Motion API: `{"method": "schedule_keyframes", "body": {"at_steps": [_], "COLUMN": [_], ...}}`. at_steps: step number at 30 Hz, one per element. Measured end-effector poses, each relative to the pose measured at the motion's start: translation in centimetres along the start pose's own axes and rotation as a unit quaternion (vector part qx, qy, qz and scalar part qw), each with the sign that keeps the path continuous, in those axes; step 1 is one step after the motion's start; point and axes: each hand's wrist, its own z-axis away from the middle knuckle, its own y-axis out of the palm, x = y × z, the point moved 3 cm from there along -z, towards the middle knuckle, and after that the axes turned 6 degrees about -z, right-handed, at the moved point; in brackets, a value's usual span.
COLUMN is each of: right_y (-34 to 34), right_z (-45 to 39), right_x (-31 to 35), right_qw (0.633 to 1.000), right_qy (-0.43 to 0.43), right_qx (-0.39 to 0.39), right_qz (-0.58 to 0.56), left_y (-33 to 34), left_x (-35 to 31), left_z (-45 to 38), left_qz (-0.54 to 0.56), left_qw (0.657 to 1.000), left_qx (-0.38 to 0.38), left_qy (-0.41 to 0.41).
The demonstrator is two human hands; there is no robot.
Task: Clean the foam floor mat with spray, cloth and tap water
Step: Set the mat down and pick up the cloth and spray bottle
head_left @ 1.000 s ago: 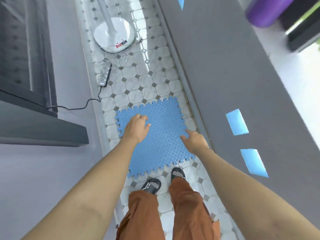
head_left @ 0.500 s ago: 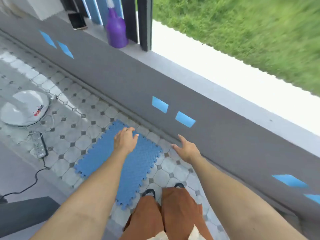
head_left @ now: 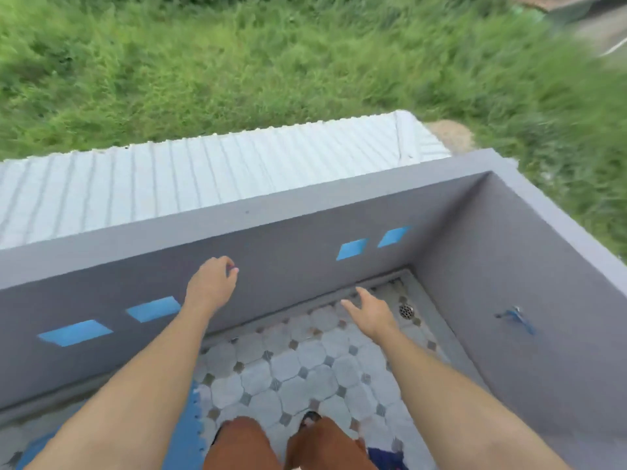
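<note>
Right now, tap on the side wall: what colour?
Blue. The tap shows in the head view, blurred.

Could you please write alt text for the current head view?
A person's left hand and right hand reach forward, both empty, above a tiled floor in a grey-walled balcony corner. A blue tap sits on the right wall; the blue foam mat lies bottom left.

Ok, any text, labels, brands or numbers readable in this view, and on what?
None can be read.
The blue tiles on the grey wall are plain, with no marks.
The tap on the side wall is blurred; no label shows.
The drain and the floor tiles carry only pattern.
The mat edge by the left arm shows no print.
Neither hand holds anything with writing: left hand, right hand.
</note>
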Motion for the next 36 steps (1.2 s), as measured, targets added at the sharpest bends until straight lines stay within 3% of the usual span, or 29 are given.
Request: {"method": "schedule_keyframes", "body": {"at_steps": [9, 17, 27, 36], "right_y": [-8.2, -3.6, 3.6, 13.3], "right_z": [5.3, 15.5, 21.6, 16.7], "right_x": [-15.3, -22.6, -27.4, -36.0], "right_qw": [0.957, 0.841, 0.749, 0.681], "right_qy": [0.206, 0.370, 0.456, 0.483], "right_qx": [-0.163, -0.279, -0.296, -0.284], "right_qz": [-0.123, -0.279, -0.378, -0.472], "left_y": [6.7, 13.9, 22.8, 36.9], "left_x": [-19.4, -29.3, -34.4, -39.6], "left_z": [-3.5, -1.3, 5.7, 8.8], "left_qz": [-0.050, -0.083, -0.166, -0.184], "left_qw": [0.962, 0.881, 0.798, 0.760], "left_qx": [0.098, 0.198, 0.270, 0.282], "left_qy": [0.249, 0.421, 0.512, 0.556]}}
